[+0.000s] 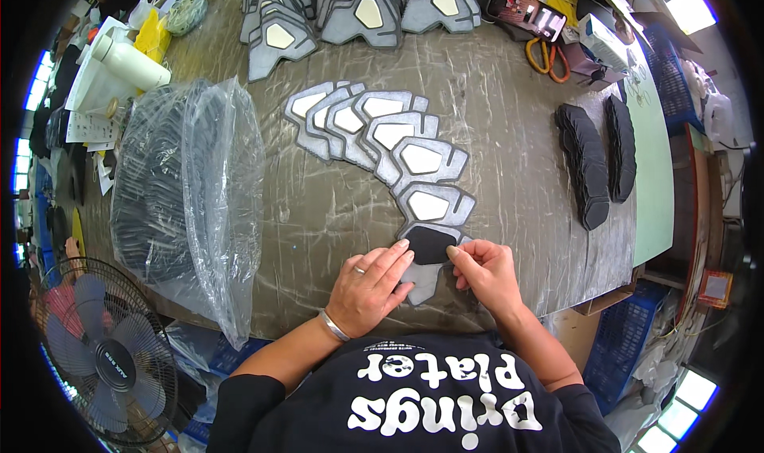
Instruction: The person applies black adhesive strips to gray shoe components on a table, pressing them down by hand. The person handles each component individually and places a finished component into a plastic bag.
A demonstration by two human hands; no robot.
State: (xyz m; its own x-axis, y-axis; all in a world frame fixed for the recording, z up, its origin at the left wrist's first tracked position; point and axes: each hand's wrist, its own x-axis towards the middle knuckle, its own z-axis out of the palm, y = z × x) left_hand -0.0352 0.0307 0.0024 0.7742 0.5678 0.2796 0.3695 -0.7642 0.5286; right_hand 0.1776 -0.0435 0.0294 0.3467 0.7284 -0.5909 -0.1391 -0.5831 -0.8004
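Note:
A black pad (430,245), roughly hexagonal, lies on the nearest grey cut-out piece (425,284) close to the table's front edge. My left hand (368,292), with a ring and a bracelet, rests its outstretched fingers on the pad's left side. At the right edge of the pad, my right hand (489,276) pinches it between thumb and fingers. Beyond my hands a curved row of overlapping grey pieces (434,160) with dark edges and cream-white centres runs to the upper left. The black pad covers the centre of the nearest piece.
Stacked grey pieces (362,15) stand at the back. Black pads (585,163) lie in two rows at the right. A clear plastic bag (187,190) of dark pieces is at left, near a fan (115,364). Orange-handled scissors (547,59) and a phone (525,11) are back right.

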